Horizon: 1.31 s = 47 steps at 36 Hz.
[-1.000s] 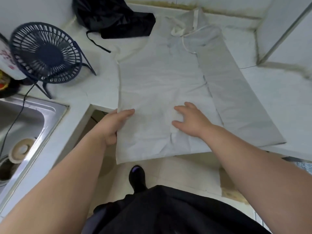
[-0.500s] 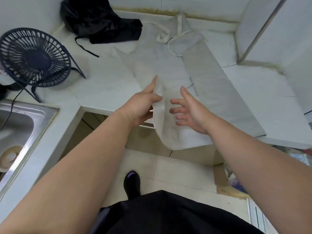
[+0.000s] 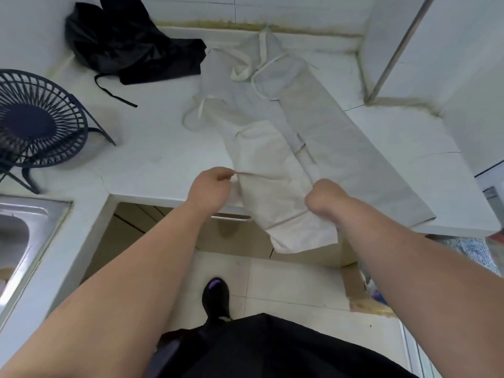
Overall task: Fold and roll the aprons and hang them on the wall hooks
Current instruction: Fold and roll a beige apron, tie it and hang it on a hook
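Observation:
A pale cream apron [image 3: 275,165] lies lengthwise on the white counter [image 3: 152,156], folded into long panels, its lower end hanging over the front edge. Its straps curl near the back wall. My left hand [image 3: 211,186] pinches the left edge of the raised middle panel. My right hand [image 3: 324,196] grips the right side of the same panel in a fist. A crumpled black apron [image 3: 128,47] sits at the counter's back left, one strap trailing forward.
A dark blue desk fan [image 3: 35,124] stands on the counter at left. A steel sink [image 3: 16,236] lies at the lower left. White walls close the back and right. Tiled floor and my black shoe [image 3: 215,298] show below the counter edge.
The apron's left panel was folded over toward the middle. My hands went from flat on the spread cloth to gripping the narrowed middle panel on both sides.

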Tool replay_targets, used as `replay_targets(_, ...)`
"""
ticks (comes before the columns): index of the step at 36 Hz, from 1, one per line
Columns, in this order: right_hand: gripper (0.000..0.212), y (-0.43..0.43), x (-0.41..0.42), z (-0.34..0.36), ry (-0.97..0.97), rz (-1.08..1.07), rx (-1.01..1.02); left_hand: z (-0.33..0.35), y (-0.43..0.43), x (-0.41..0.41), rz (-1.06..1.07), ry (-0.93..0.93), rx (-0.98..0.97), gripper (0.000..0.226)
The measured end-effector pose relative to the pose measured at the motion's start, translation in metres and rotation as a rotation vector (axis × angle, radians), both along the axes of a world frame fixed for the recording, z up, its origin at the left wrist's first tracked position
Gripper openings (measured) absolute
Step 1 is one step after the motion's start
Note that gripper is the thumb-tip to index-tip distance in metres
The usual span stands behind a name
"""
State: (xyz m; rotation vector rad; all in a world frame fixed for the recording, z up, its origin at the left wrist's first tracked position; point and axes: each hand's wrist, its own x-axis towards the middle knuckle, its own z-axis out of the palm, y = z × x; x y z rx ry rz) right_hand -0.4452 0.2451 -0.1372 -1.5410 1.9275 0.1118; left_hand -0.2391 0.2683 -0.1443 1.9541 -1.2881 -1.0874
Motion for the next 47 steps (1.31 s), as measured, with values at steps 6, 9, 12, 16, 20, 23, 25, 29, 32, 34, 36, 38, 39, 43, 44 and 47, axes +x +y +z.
replay_targets(6, 0.065, -0.027, 0.017, 0.001, -0.043, -0.035, -0.005, -0.003, -0.028, 0.024, 0.059, -0.100, -0.023, 0.043)
replay_targets(9, 0.071, -0.047, 0.029, 0.002, -0.099, -0.108, -0.097, -0.003, -0.051, 0.037, 0.112, -0.086, -0.063, 0.043)
replay_targets(12, 0.075, -0.068, 0.045, 0.002, -0.171, -0.097, -0.147, 0.000, -0.075, 0.049, 0.130, -0.110, -0.095, 0.046)
replay_targets(16, 0.079, -0.101, 0.073, 0.006, -0.310, -0.074, -0.194, 0.003, -0.118, 0.072, 0.115, -0.198, -0.122, 0.048)
replay_targets(20, 0.057, -0.133, 0.093, 0.009, -0.310, -0.134, -0.099, 0.003, -0.162, 0.095, 0.034, -0.266, -0.092, 0.043)
replay_targets(23, 0.044, -0.151, 0.098, 0.001, -0.215, -0.096, -0.103, 0.003, -0.191, 0.108, -0.076, -0.241, -0.110, 0.028)
replay_targets(25, 0.043, -0.156, 0.096, -0.004, -0.196, -0.071, -0.063, 0.001, -0.207, 0.113, -0.164, -0.212, -0.089, 0.028)
replay_targets(29, 0.039, -0.158, 0.090, -0.012, -0.106, -0.116, -0.075, -0.011, -0.237, 0.118, -0.320, -0.161, 0.044, 0.042)
replay_targets(32, 0.035, -0.158, 0.086, -0.022, -0.010, -0.210, -0.109, -0.020, -0.256, 0.118, -0.412, -0.224, 0.107, 0.051)
replay_targets(34, 0.032, -0.159, 0.087, -0.030, 0.021, -0.253, -0.126, -0.024, -0.269, 0.121, -0.461, -0.283, 0.170, 0.053)
replay_targets(36, 0.032, -0.159, 0.088, -0.036, 0.036, -0.279, -0.150, -0.029, -0.277, 0.126, -0.520, -0.347, 0.205, 0.047)
replay_targets(38, 0.035, -0.160, 0.091, -0.040, 0.048, -0.301, -0.156, -0.034, -0.287, 0.129, -0.555, -0.365, 0.175, 0.035)
replay_targets(39, 0.036, -0.159, 0.092, -0.040, 0.061, -0.288, -0.163, -0.035, -0.290, 0.130, -0.550, -0.359, 0.138, 0.032)
replay_targets(43, 0.038, -0.158, 0.096, -0.040, 0.119, -0.207, -0.154, -0.034, -0.307, 0.122, -0.521, -0.375, -0.001, 0.034)
replay_targets(44, 0.038, -0.159, 0.096, -0.041, 0.139, -0.190, -0.148, -0.033, -0.310, 0.119, -0.543, -0.449, -0.027, 0.036)
replay_targets(47, 0.040, -0.164, 0.095, -0.042, 0.157, -0.182, -0.162, -0.030, -0.321, 0.113, -0.678, -0.699, -0.100, 0.040)
